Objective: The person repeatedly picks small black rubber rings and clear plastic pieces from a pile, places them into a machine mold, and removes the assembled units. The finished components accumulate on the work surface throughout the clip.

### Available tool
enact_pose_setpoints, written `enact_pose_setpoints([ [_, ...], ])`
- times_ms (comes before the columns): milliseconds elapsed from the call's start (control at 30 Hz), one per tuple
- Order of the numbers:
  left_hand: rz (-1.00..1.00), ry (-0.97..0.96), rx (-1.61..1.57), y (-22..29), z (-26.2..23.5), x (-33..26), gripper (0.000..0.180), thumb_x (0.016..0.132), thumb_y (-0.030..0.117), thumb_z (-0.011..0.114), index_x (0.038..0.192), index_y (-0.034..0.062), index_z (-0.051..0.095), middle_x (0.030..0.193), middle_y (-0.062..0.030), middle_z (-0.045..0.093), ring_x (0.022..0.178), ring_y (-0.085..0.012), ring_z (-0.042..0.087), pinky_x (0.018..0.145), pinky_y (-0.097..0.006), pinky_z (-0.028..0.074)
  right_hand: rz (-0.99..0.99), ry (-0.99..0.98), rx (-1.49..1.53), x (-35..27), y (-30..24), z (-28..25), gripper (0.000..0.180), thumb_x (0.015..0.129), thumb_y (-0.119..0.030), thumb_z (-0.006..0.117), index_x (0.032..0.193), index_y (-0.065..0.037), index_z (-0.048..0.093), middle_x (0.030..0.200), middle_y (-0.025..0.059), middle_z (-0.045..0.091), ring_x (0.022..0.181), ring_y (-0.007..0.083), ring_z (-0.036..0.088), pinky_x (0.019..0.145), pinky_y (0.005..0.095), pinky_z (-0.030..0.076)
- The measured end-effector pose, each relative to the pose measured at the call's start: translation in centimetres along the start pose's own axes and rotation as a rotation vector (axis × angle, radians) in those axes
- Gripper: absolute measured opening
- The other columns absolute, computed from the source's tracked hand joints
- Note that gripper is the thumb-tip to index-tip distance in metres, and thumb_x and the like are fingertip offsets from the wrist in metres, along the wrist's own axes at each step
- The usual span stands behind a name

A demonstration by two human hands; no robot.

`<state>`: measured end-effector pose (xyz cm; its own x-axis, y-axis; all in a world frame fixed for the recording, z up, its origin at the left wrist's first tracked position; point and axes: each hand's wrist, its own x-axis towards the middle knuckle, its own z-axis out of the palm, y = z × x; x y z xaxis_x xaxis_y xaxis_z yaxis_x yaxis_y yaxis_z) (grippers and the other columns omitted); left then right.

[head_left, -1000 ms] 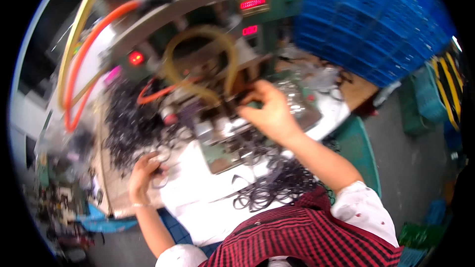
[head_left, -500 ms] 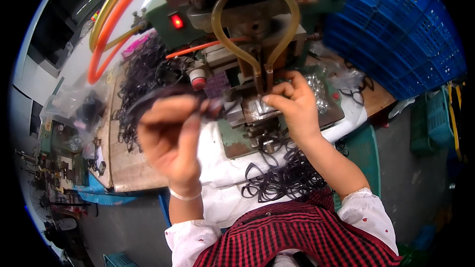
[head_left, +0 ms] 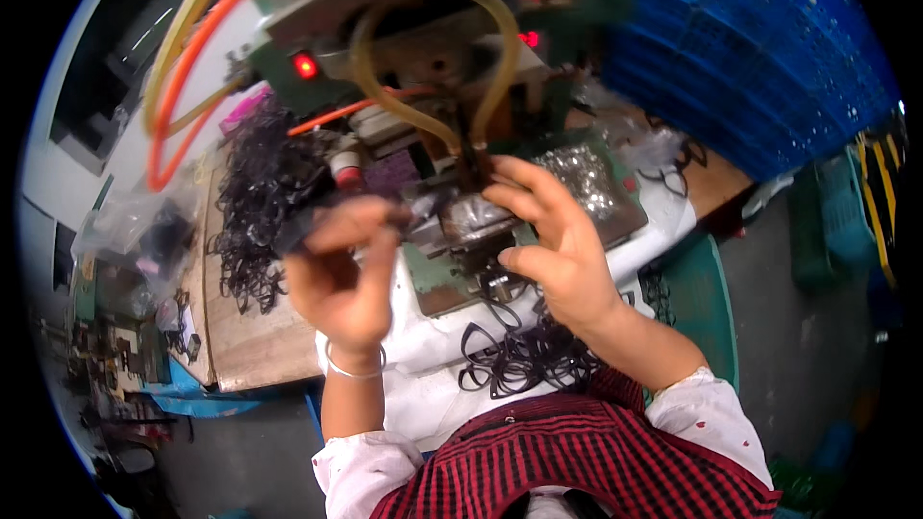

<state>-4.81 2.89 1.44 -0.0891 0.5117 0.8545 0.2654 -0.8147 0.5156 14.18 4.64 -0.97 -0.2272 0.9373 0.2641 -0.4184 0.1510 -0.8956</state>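
In front of a green bench press [head_left: 433, 48], my left hand [head_left: 348, 288] pinches a dark, flexible band [head_left: 296, 231], smeared by motion. The tip of that band reaches toward the metal fixture [head_left: 471, 221] under the press head. On the fixture's other side is my right hand [head_left: 567, 255], thumb and fingers apart, with nothing visible between them. Its upper fingertips are close to the yellowish hose loop [head_left: 502, 14] and the tooling below it; I cannot tell whether they touch. Finished-looking detail on the band is lost in blur.
Black bands lie heaped on the bench at left [head_left: 255, 202] and on white cloth near my lap [head_left: 519, 356]. Small shiny metal pieces [head_left: 582, 173] sit right of the fixture. Blue crates [head_left: 731, 67] stand at far right. An orange hose [head_left: 183, 106] hangs left.
My right thumb has come away from the fixture and the fingers have spread. My left hand still holds the band beside the fixture. The whole view has shifted slightly.
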Motion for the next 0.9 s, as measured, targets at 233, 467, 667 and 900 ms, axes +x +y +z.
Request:
enact_pose_setpoints([
  [233, 0.454, -0.479, 0.446, -0.4, 2.9, -3.9, 0.018, 0.068, 0.004, 0.072, 0.083, 0.0059, 0.063, 0.104, -0.0098, 0.070, 0.066, -0.0160, 0.059, 0.054, -0.026, 0.048, -0.133, 0.220, -1.335, -2.1, -0.6, -10.1, 0.036, 0.073, -0.007, 0.070, 0.108, -0.001, 0.065, 0.106, 0.0158, 0.065, 0.102, 0.0318, 0.057, 0.089, 0.0417, 0.046],
  [467, 0.447, -0.501, 0.421, -0.9, 4.6, -4.7, 0.021, 0.069, 0.002, 0.069, 0.089, 0.0055, 0.066, 0.103, -0.0150, 0.071, 0.073, -0.0241, 0.067, 0.052, -0.032, 0.043, -0.354, 0.355, -1.695, 0.0, 8.1, -16.2, 0.008, 0.068, -0.014, 0.064, 0.067, -0.006, 0.061, 0.074, 0.0133, 0.060, 0.081, 0.0321, 0.057, 0.072, 0.0441, 0.046],
  [667, 0.404, -0.433, 0.509, -1.1, 5.3, -6.3, 0.021, 0.077, -0.003, 0.070, 0.091, 0.0053, 0.057, 0.099, -0.0133, 0.070, 0.061, -0.0262, 0.056, 0.054, -0.035, 0.042, -0.266, 0.406, -1.315, 3.1, 8.7, -15.2, 0.009, 0.075, -0.018, 0.066, 0.077, -0.010, 0.068, 0.084, 0.0068, 0.066, 0.089, 0.0309, 0.059, 0.077, 0.0434, 0.048],
  [900, 0.313, -0.418, 0.450, -0.9, 4.5, -7.3, 0.032, 0.077, -0.005, 0.068, 0.105, 0.0047, 0.057, 0.106, -0.0163, 0.068, 0.088, -0.0352, 0.065, 0.070, -0.039, 0.048, -0.460, 0.138, -1.415, 4.2, 8.6, -13.9, 0.016, 0.078, -0.016, 0.064, 0.088, -0.005, 0.059, 0.083, 0.0117, 0.060, 0.087, 0.0300, 0.058, 0.069, 0.0433, 0.045],
])
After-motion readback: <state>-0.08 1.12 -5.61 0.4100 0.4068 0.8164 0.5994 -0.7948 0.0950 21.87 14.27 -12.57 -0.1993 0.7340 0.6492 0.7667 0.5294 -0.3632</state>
